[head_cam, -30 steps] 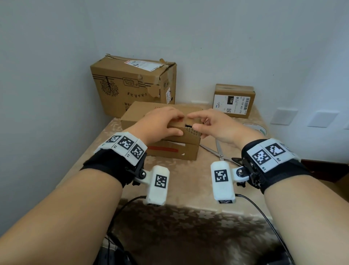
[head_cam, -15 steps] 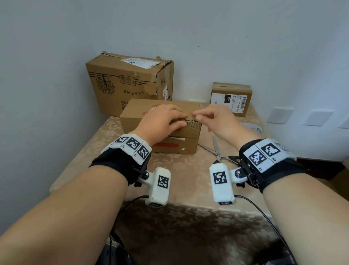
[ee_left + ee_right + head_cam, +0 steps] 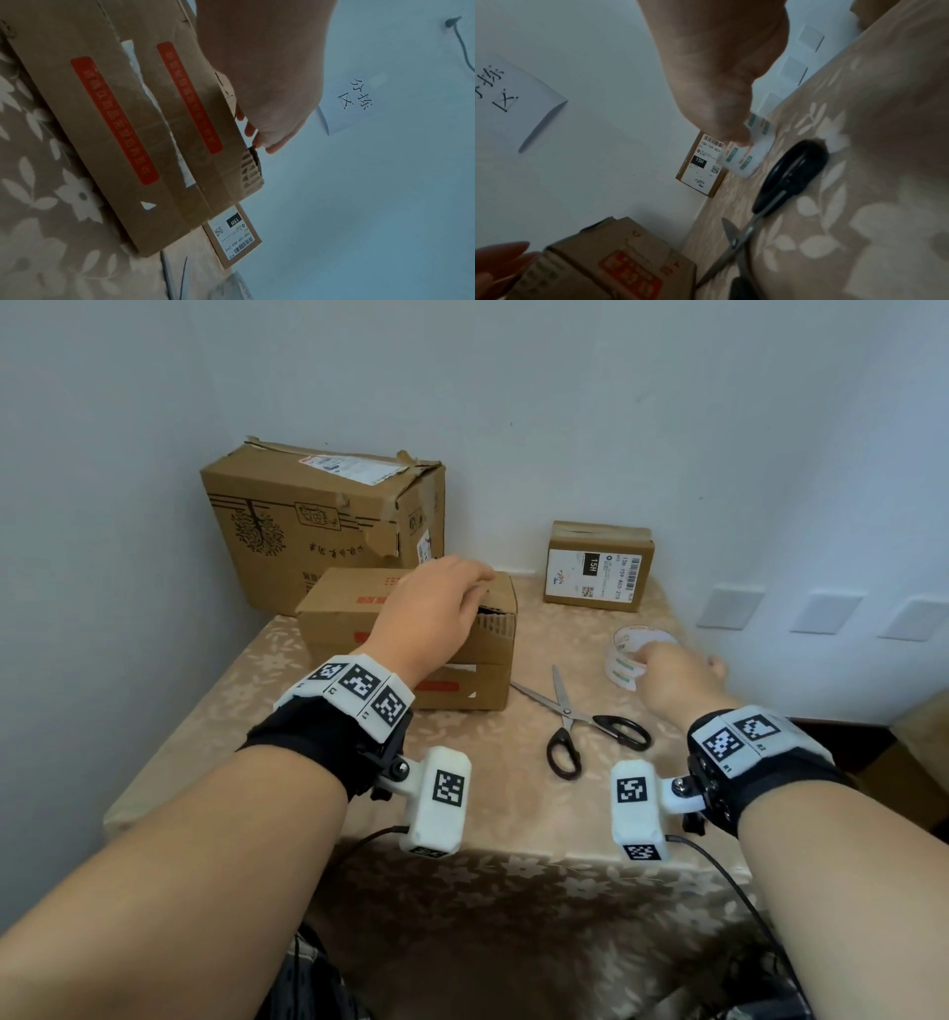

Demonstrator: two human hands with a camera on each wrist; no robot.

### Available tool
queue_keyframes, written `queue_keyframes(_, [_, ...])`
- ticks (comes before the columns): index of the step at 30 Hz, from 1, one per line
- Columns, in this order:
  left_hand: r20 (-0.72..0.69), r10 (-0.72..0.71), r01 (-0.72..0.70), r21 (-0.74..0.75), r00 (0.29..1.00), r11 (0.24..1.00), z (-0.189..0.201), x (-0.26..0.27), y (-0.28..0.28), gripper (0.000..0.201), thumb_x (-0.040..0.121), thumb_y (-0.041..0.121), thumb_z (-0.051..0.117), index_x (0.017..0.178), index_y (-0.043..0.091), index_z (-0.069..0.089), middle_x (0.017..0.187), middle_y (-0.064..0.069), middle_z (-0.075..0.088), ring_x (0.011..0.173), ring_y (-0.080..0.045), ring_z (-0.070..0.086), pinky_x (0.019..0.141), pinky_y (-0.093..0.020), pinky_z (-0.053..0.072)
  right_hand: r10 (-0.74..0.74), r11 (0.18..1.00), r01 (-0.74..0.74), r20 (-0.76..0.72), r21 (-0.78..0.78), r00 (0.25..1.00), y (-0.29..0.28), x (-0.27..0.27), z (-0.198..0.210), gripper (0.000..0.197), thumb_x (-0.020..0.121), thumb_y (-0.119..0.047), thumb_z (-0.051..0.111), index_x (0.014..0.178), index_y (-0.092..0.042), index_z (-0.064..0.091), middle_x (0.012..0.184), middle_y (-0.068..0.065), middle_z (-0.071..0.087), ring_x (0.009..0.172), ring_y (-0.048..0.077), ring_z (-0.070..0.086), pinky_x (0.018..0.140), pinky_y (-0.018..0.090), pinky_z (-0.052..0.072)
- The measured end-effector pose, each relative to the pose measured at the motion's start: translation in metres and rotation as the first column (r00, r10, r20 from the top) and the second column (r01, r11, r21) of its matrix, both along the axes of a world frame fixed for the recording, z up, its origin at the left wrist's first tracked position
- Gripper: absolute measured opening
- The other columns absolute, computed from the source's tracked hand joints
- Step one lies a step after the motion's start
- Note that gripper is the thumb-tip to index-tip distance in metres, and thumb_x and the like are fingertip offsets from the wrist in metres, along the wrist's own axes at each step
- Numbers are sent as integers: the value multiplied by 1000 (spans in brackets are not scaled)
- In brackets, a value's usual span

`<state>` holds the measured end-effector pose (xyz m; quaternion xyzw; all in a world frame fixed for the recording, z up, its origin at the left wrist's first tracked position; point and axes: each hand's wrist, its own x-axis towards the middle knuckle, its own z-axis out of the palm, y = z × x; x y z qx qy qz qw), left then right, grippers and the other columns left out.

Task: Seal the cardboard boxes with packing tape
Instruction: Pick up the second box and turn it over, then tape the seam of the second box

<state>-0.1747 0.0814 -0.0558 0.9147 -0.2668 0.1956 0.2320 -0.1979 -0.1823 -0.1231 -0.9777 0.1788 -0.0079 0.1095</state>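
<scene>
Right hand (image 3: pixel 672 677) pinches the tape roll (image 3: pixel 629 654); left hand (image 3: pixel 436 613) presses flat on the box (image 3: pixel 334 613).

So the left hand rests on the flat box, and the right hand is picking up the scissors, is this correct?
Not quite. The left hand does rest on the flat box, but the right hand grips the tape roll, not the scissors, which lie untouched on the table. The head view shows it.

Pale blue-white walls (image 3: pixel 565 392) meet in a corner behind a table covered by a beige floral tablecloth (image 3: pixel 513 793). Three blank white wall plates (image 3: pixel 827 613) sit low on the right wall, and a handwritten paper sign (image 3: pixel 352 101) hangs higher up.
</scene>
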Motion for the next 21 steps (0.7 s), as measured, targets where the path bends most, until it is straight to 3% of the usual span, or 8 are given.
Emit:
queue_keyframes(2, [-24, 23, -24, -8, 999, 1000, -2, 3, 1, 30, 99, 16, 42, 121, 16, 62, 120, 0, 62, 115, -18, 52, 100, -37, 42, -18, 999, 14, 95, 44, 995, -3, 1, -3, 39, 91, -8, 43, 121, -26, 60, 113, 7, 64, 124, 33, 40, 88, 40, 28])
queue_keyframes(4, [-51, 16, -16, 11, 999, 1000, -5, 3, 3, 28, 96, 17, 45, 114, 15, 66, 116, 1, 64, 111, -16, 54, 97, -34, 43, -7, 997, -9, 216, 73, 976, 3, 3, 4, 28, 93, -14, 47, 114, -28, 60, 105, 4, 65, 115, 31, 43, 80, 35, 24])
queue_keyframes(8, [-23, -41, 42, 38, 999, 998, -12, 4, 9, 26, 95, 30, 55, 108, 16, 72, 109, 4, 67, 105, -14, 56, 94, -33, 44, 60, 973, -156, 463, 172, 884, 33, 5, 36, 17, 98, -18, 48, 107, -20, 62, 112, 3, 63, 111, 29, 53, 98, 39, 30])
queue_keyframes(10, [-32, -56, 56, 10, 998, 998, -15, 5, 11, 27, 93, 33, 56, 106, 17, 73, 108, 5, 68, 105, -14, 56, 95, -34, 44, 78, 920, -270, 543, 283, 836, 47, 3, 49, 18, 98, -17, 49, 110, -13, 62, 108, 1, 63, 106, 24, 57, 98, 41, 39])
queue_keyframes(13, [-33, -59, 59, 12, 998, 998, -17, 5, 11, 27, 93, 33, 56, 106, 18, 73, 110, 6, 67, 107, -15, 54, 95, -33, 42, 60, 803, -400, 607, 443, 793, 62, 0, 59, 20, 99, -13, 48, 115, -9, 61, 97, -6, 57, 88, 8, 53, 73, 10, 40])
queue_keyframes(15, [-31, -56, 56, 16, 998, 998, -16, 4, 11, 27, 94, 32, 56, 109, 17, 72, 112, 5, 67, 108, -15, 54, 95, -33, 42, 43, 759, -442, 641, 478, 767, 69, -2, 65, 21, 99, -13, 49, 116, -10, 61, 99, -6, 59, 83, 1, 52, 64, 0, 37])
queue_keyframes(17, [-52, -64, 63, -30, 997, 998, -13, 3, 11, 30, 95, 32, 54, 116, 17, 69, 115, 3, 65, 109, -15, 55, 97, -32, 43, 17, 692, -492, 670, 528, 742, 73, -2, 70, 21, 99, -12, 49, 114, -10, 63, 105, 0, 65, 88, 5, 57, 71, 3, 42])
queue_keyframes(21, [-127, -59, 25, -254, 990, 967, 2, 0, 10, 44, 98, 34, 46, 139, 17, 45, 135, -2, 47, 118, -13, 48, 104, -32, 40, 17, 554, -572, 679, 604, 734, 77, -3, 81, 17, 99, -15, 50, 92, -21, 65, 93, -4, 67, 88, 11, 59, 84, 31, 48])
